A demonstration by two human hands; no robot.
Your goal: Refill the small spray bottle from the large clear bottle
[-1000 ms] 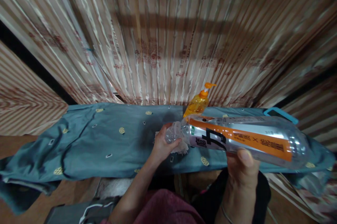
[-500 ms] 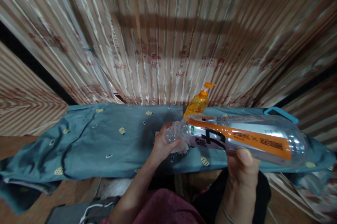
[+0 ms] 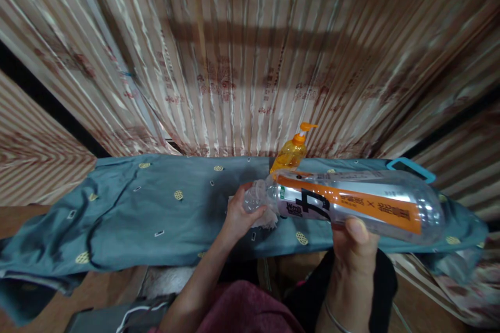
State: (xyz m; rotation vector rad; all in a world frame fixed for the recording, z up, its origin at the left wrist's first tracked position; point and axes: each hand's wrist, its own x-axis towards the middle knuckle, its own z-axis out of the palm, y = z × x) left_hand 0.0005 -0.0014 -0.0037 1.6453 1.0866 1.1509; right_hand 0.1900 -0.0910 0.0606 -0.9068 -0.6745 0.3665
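My right hand (image 3: 357, 236) grips a large clear plastic bottle (image 3: 406, 213) with an orange and silver label from below. The bottle lies nearly level in the air, its neck pointing left. Closed around a small clear plastic container (image 3: 253, 196) is my left hand (image 3: 239, 218), right at the large bottle's neck. Whether the two openings touch, I cannot make out. A crumpled white tissue (image 3: 269, 219) shows beneath the container. Just behind the large bottle's neck stands an orange pump bottle (image 3: 291, 155), its lower part hidden.
A narrow table with a green patterned cloth (image 3: 128, 218) stretches across in front of me. A blue-framed tablet-like object (image 3: 412, 169) rests at its back right. Striped curtains (image 3: 234, 62) hang behind and at both sides. A grey box with a white cable (image 3: 117, 317) is at lower left.
The view has shifted slightly, so most things appear a little further left. Both hands keep their holds, and the large bottle stays at the small container.
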